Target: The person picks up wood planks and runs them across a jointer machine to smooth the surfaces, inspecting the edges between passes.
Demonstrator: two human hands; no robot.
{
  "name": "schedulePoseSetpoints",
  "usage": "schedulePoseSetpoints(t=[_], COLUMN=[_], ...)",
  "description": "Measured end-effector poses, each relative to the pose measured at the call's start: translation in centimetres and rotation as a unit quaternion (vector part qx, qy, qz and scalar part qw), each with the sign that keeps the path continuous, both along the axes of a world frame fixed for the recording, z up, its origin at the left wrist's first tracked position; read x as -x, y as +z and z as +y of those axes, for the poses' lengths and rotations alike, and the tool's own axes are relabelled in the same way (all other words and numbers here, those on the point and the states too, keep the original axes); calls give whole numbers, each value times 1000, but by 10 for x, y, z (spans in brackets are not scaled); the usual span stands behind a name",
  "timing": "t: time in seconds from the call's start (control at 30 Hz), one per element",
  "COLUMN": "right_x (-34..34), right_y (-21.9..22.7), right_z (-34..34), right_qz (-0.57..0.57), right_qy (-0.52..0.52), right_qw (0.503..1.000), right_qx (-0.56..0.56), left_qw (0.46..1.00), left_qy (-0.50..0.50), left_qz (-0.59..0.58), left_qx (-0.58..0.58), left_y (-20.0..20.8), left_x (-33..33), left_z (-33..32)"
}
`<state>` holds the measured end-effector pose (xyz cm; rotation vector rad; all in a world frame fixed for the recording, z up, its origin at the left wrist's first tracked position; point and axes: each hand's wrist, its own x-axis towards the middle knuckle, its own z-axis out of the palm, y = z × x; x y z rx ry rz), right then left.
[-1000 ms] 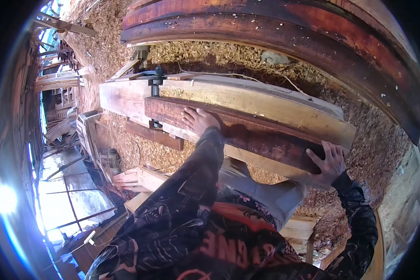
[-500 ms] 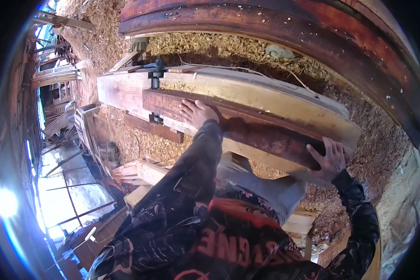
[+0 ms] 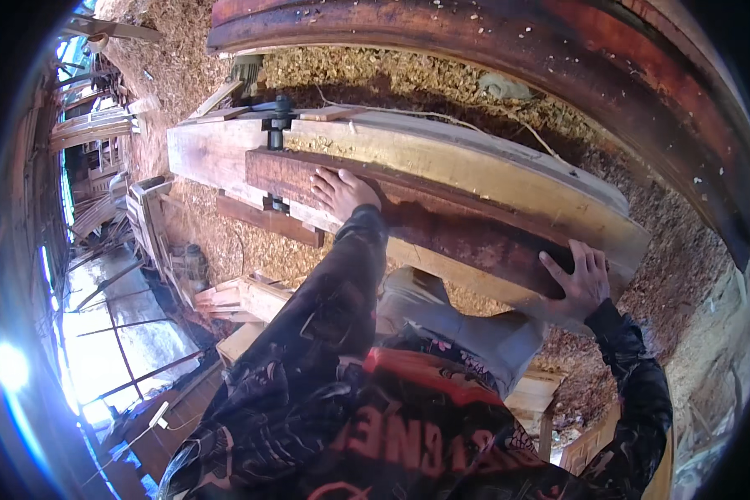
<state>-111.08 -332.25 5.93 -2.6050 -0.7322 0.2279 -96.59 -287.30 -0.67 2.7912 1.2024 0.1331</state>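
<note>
A long reddish-brown wooden beam (image 3: 467, 229) lies lengthwise on a pale timber workbench (image 3: 212, 154). Flat on the beam's left part rests my left hand (image 3: 344, 193), its fingers stretched out to the left. Near the right end, my right hand (image 3: 582, 275) presses on the beam with thumb and fingers spread apart; its fingertips reach toward the far edge. Dark metal clamp hardware (image 3: 278, 123) stands in a gap of the bench just beyond the beam's left end. The beam's underside is hidden.
A large, curved dark-red timber (image 3: 442, 33) spans the far side, dotted with shavings. Wood shavings (image 3: 367, 79) cover the ground. A thin pale cord (image 3: 425, 112) runs behind the bench. Wood offcuts (image 3: 246, 296) lie to the near left, and a brown board (image 3: 271, 221) juts below the bench.
The view has shifted slightly, so most of the scene sits a little further left. Both hands stay spread on the beam, with no clear movement of the beam along the bench.
</note>
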Motion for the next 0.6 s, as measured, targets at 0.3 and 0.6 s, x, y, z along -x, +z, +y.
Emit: schedulePoseSetpoints(t=[0.3, 0.6], right_x=[-6, -18], right_y=[-3, -1], right_z=[18, 48], right_qz=[10, 7], right_qy=[11, 10], right_qw=[1000, 1000], right_qx=[13, 3], left_qw=[1000, 1000], left_qy=[6, -15], left_qz=[1, -8], left_qx=[6, -2], left_y=[1, 4], left_x=[-3, -16], left_z=[19, 47])
